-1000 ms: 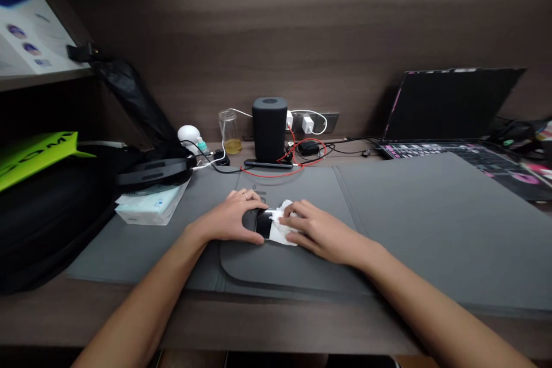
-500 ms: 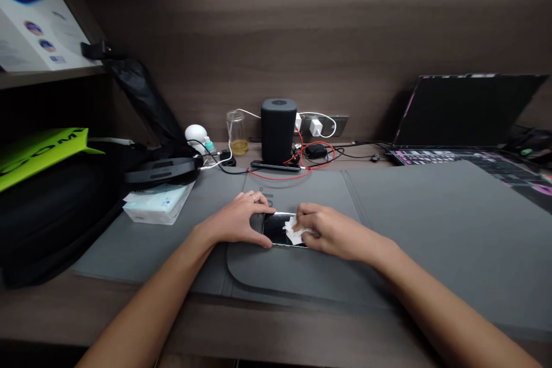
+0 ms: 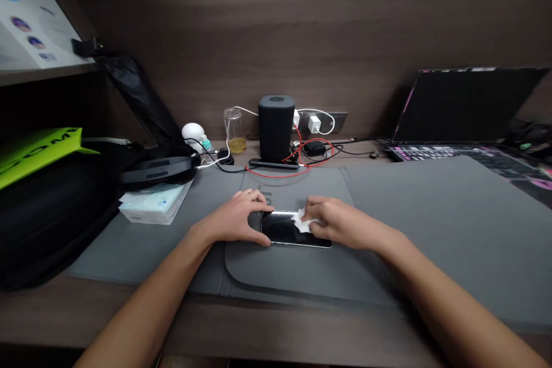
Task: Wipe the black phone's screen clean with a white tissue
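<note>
A smartphone (image 3: 280,231) with a dark, glossy screen lies sideways on a grey desk mat (image 3: 263,273). My left hand (image 3: 235,218) grips the phone's left end, thumb on the near edge and index finger on the far edge. A ring shows on one of its fingers. In my right hand (image 3: 338,221) a crumpled white tissue (image 3: 303,222) is pinched, and it rests on the right half of the screen. That hand covers part of the phone's far right edge.
Behind the phone stand a black speaker (image 3: 276,126), a glass jar (image 3: 235,131) and a red cable (image 3: 276,176). A tissue pack (image 3: 153,207) lies left under a dark grey device (image 3: 157,171). An open laptop (image 3: 470,106) stands at right.
My right hand has moved the tissue right and slightly away from me across the screen, uncovering more of the phone. My left hand keeps its grip. The whole view has shifted slightly.
</note>
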The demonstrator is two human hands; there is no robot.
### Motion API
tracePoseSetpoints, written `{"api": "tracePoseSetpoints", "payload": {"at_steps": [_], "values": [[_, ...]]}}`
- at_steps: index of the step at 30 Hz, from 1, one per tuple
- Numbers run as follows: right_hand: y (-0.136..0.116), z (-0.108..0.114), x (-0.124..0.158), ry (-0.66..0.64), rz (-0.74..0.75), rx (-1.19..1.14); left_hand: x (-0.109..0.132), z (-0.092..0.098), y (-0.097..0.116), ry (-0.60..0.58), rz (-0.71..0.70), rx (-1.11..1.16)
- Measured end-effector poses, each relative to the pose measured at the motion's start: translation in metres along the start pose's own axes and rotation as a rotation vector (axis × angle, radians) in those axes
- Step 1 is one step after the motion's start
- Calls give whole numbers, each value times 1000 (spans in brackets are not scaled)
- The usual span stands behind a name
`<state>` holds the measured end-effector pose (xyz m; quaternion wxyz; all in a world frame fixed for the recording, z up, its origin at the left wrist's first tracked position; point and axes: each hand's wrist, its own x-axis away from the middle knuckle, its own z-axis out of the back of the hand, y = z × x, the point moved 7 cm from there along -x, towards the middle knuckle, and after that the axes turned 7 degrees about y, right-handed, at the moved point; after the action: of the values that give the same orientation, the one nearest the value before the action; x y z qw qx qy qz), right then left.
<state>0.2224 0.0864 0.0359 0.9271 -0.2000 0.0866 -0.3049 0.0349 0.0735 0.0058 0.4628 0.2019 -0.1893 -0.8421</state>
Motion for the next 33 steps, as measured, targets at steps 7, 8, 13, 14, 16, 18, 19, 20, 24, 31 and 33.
{"api": "tracePoseSetpoints", "payload": {"at_steps": [7, 8, 13, 14, 16, 18, 19, 20, 24, 31, 33], "values": [[0, -2, 9, 34, 59, -100, 0, 0, 1, -9, -8, 3], [-5, -6, 6, 55, 79, -92, 0, 0, 1, -8, -7, 3], [-8, -8, 4, 23, 74, -95, 1, -2, 0, -11, 9, 11], [-4, -4, 8, 0, 60, -104, 1, -2, 0, -12, 8, 11], [7, 6, 18, -40, 17, -128, 1, -2, -1, -11, 9, 9], [17, 15, 27, -63, -24, -151, 1, -2, -1, -5, 10, 11], [21, 18, 30, -69, -36, -158, 1, -2, -1, -2, 12, 15], [22, 19, 32, -72, -42, -162, 1, -2, -2, 0, 14, 21], [8, 9, 22, -45, 9, -135, 0, -3, -1, -10, 8, 33], [-14, -10, 4, 45, 64, -75, 0, -2, 0, -6, 17, 14], [-7, -6, 9, -6, 29, -83, 0, -3, 0, -15, 26, 17]]}}
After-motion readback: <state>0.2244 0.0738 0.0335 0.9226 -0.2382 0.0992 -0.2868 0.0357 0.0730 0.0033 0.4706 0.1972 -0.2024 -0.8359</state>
